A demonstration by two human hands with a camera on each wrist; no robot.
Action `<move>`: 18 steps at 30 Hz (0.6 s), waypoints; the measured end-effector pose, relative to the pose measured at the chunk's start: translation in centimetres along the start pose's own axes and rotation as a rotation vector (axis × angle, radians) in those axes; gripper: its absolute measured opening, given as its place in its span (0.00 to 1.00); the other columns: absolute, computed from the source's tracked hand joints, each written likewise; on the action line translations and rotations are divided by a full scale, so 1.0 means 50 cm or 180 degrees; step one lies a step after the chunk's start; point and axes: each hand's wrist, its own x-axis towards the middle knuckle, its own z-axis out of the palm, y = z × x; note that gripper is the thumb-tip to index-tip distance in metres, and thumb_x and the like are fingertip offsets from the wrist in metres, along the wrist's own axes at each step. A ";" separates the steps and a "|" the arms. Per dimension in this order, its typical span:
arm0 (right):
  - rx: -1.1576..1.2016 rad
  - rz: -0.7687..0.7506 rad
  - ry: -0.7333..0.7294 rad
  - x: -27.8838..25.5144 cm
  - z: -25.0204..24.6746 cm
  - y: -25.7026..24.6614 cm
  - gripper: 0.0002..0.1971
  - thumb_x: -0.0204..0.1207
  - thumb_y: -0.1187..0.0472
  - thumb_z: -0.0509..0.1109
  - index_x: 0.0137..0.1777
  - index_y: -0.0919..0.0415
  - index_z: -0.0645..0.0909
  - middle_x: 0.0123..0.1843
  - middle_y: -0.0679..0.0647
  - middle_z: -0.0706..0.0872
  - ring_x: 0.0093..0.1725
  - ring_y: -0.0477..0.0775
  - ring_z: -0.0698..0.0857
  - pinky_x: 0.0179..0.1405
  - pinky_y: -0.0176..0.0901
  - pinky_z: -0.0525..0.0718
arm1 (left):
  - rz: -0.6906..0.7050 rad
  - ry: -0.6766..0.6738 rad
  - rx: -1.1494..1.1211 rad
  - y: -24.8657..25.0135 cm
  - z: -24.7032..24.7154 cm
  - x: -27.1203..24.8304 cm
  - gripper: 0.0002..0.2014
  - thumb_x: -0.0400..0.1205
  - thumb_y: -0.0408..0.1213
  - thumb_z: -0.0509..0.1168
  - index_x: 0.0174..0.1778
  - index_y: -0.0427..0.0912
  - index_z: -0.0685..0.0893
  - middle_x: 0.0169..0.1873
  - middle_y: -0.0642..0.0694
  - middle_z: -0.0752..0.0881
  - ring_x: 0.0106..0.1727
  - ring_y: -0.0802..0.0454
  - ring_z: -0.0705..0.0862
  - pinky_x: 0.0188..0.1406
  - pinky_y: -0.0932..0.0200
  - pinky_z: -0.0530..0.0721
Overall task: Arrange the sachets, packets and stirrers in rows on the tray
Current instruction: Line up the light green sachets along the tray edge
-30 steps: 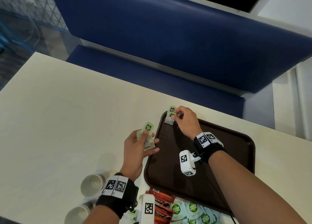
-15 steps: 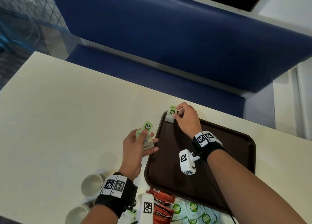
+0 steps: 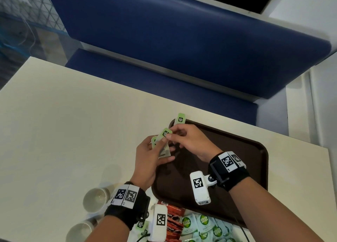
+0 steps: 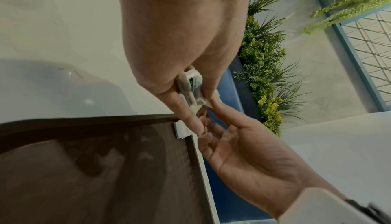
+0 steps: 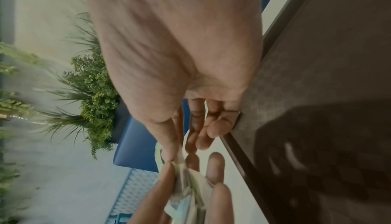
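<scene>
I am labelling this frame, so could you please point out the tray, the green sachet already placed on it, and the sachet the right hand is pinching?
tray (image 3: 237, 161): head view, bare floor.
placed green sachet (image 3: 180, 119): head view, label.
pinched sachet (image 3: 165, 133): head view, green end.

Smooth matt cream table (image 3: 73, 125), faintly textured brown plastic tray (image 3: 242, 161), glossy paper sachets (image 3: 165, 134)

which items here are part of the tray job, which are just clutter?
Job:
tray
green sachet on the tray corner
green sachets held in left hand
sachet pinched by right hand
red and green packets near the tray

Lying about:
two paper cups
blue bench
</scene>
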 end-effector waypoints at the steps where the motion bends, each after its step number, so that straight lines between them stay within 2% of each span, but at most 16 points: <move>1: 0.0075 -0.0011 0.0069 -0.001 -0.002 0.002 0.08 0.82 0.51 0.79 0.57 0.51 0.90 0.53 0.53 0.94 0.50 0.48 0.91 0.45 0.41 0.86 | -0.0022 -0.0006 -0.0023 0.000 0.000 -0.001 0.12 0.91 0.36 0.70 0.67 0.34 0.87 0.57 0.34 0.95 0.57 0.35 0.96 0.52 0.37 0.97; 5: 0.0225 -0.0032 0.0248 -0.003 -0.019 0.004 0.09 0.84 0.54 0.77 0.60 0.54 0.88 0.53 0.54 0.95 0.52 0.53 0.93 0.49 0.46 0.88 | -0.0152 0.0026 -0.0065 -0.005 -0.008 0.001 0.11 0.93 0.28 0.61 0.68 0.31 0.85 0.59 0.32 0.94 0.59 0.34 0.95 0.55 0.35 0.96; 8: 0.0226 -0.0057 0.0537 0.002 -0.034 0.010 0.08 0.85 0.55 0.76 0.60 0.55 0.87 0.53 0.53 0.95 0.52 0.54 0.94 0.50 0.48 0.88 | -0.0137 0.0111 0.0072 -0.012 -0.019 -0.001 0.13 0.93 0.25 0.58 0.70 0.33 0.84 0.57 0.34 0.94 0.58 0.35 0.96 0.56 0.34 0.96; 11: -0.0472 -0.0103 0.0886 0.028 -0.045 0.037 0.06 0.85 0.53 0.76 0.57 0.53 0.86 0.50 0.51 0.92 0.50 0.52 0.91 0.49 0.39 0.84 | -0.0091 0.0173 0.0235 -0.018 -0.031 -0.005 0.14 0.93 0.26 0.60 0.71 0.37 0.84 0.57 0.38 0.95 0.58 0.38 0.96 0.58 0.32 0.95; 13: -0.0990 -0.0081 0.0875 0.047 -0.044 0.057 0.06 0.85 0.52 0.75 0.56 0.51 0.85 0.52 0.49 0.91 0.53 0.50 0.89 0.48 0.35 0.79 | -0.0066 0.0211 0.0308 -0.020 -0.036 -0.008 0.14 0.93 0.27 0.60 0.71 0.39 0.83 0.56 0.40 0.96 0.58 0.39 0.96 0.58 0.33 0.95; 18: -0.1377 -0.0031 0.0932 0.075 -0.031 0.074 0.05 0.86 0.55 0.74 0.56 0.54 0.85 0.51 0.49 0.89 0.52 0.50 0.86 0.52 0.39 0.77 | 0.0003 0.0284 0.0466 -0.024 -0.049 -0.012 0.13 0.92 0.28 0.62 0.70 0.42 0.84 0.54 0.45 0.97 0.58 0.44 0.96 0.52 0.43 0.97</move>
